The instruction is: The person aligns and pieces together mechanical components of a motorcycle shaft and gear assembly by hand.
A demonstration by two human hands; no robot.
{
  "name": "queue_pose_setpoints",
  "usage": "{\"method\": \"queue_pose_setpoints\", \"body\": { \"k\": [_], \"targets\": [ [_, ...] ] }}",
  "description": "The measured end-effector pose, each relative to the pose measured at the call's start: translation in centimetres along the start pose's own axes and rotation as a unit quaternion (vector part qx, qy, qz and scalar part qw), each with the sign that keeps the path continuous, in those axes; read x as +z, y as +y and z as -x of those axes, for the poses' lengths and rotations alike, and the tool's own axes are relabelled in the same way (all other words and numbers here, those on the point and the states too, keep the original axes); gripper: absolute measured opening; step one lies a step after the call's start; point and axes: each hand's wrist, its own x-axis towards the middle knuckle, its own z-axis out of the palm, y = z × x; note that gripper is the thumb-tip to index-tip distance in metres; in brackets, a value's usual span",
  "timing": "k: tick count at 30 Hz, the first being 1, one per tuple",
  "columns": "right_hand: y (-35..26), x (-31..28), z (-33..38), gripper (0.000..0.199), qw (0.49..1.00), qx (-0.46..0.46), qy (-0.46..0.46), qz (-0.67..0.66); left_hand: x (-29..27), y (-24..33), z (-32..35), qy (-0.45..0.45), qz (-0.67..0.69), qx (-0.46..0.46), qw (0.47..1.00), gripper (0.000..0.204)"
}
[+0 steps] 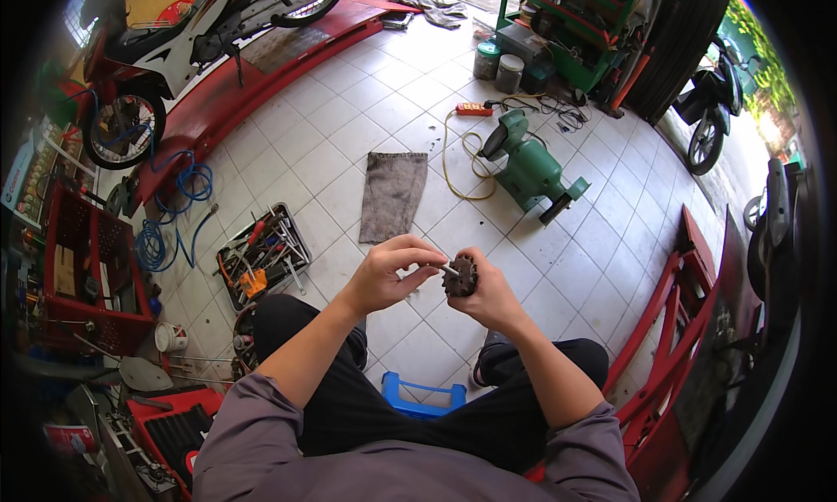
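Above a white tiled floor [349, 144], the right hand [488, 293] grips one dark toothed gear [459, 277]. Left hand [388, 275] fingers pinch what may be one small pin at its hub; one grey rag [392, 195] lies beyond.

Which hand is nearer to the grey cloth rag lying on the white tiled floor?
Left. The left hand is just below the grey cloth rag; the right hand, holding a dark toothed gear, is farther right.

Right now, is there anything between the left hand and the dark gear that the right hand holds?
Nothing visible blocks it. The left hand already reaches the dark toothed gear with a thin light part pinched in its fingertips, while the right hand holds the gear from behind.
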Motion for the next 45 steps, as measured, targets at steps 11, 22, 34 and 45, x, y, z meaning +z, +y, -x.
{"method": "queue_pose_setpoints", "body": {
  "k": [11, 22, 34, 45],
  "targets": [
    [-0.1, 0.1, 0.0, 0.049, 1.0, -0.002, 0.004, 0.01, -0.7, -0.7, 0.2, 0.003, -0.001, 0.008, 1.0, 0.029],
    [-0.2, 0.0, 0.0, 0.048, 1.0, -0.011, 0.003, 0.011, -0.2, 0.1, -0.1, 0.024, -0.051, 0.01, 0.998, 0.027],
    [-0.5, -0.4, 0.1, 0.048, 0.999, -0.011, 0.01, 0.036, -0.3, 0.1, 0.2, 0.012, -0.082, -0.026, 0.996, 0.023],
    [-0.6, -0.5, 0.1, 0.048, 0.999, -0.004, 0.011, 0.037, -0.5, 0.0, 0.2, -0.014, -0.102, -0.013, 0.995, 0.019]
  ]
}}
